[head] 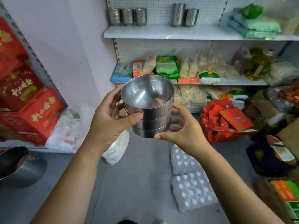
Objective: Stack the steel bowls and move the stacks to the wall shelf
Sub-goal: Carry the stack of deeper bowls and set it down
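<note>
Steel bowls (149, 109), three nested in one stack, carried in mid-air near me, my left hand (110, 117) and right hand (182, 133) gripping opposite sides so the nest cannot slide apart, facing the far wall shelf (161, 32) where other stacks (127, 16) stand.

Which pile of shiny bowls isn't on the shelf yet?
The pile in mid-air, gripped by the left hand and the right hand. The three other piles stand side by side on the top shelf, beside two steel cups.
</note>
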The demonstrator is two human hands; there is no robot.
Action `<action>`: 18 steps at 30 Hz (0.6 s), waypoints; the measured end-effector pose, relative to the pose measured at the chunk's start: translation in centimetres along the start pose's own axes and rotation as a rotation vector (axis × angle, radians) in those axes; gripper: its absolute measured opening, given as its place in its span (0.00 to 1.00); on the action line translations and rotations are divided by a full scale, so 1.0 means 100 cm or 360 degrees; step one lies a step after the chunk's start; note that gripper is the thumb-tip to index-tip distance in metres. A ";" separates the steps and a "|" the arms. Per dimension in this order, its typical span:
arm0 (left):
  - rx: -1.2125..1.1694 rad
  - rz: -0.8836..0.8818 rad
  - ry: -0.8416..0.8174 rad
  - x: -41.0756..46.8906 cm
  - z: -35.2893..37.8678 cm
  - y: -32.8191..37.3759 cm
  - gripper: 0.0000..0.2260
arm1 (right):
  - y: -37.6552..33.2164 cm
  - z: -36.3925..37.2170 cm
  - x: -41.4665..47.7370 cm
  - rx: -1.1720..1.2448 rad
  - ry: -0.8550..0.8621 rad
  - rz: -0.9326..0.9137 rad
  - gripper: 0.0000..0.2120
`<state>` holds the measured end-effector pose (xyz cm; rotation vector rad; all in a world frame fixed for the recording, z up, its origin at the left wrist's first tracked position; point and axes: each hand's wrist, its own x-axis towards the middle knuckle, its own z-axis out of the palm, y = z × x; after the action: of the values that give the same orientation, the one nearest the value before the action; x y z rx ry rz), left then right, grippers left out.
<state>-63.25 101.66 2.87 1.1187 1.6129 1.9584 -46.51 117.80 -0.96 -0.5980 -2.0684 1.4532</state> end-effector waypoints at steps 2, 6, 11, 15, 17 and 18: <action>0.0038 -0.0017 0.0015 0.026 0.004 -0.009 0.36 | 0.008 -0.007 0.030 0.0009 -0.0035 -0.0013 0.48; 0.0092 -0.0046 0.0065 0.077 0.002 -0.030 0.36 | 0.026 -0.014 0.087 0.0038 -0.0072 -0.0017 0.46; 0.0106 -0.0096 0.0056 0.153 -0.003 -0.063 0.38 | 0.051 -0.014 0.168 0.0060 -0.0048 -0.0016 0.48; 0.0125 -0.0088 -0.0018 0.234 -0.011 -0.088 0.42 | 0.062 -0.016 0.242 0.0063 0.0035 -0.0053 0.46; 0.0116 -0.0072 -0.0047 0.281 -0.017 -0.097 0.43 | 0.064 -0.017 0.287 0.0081 0.0081 -0.0072 0.45; 0.0118 -0.0053 -0.0066 0.305 -0.020 -0.101 0.43 | 0.065 -0.017 0.309 0.0092 0.0102 -0.0075 0.46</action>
<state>-85.61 124.78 3.75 1.1448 1.6841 1.8562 -68.50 140.57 -1.29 -0.5616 -1.9714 1.4432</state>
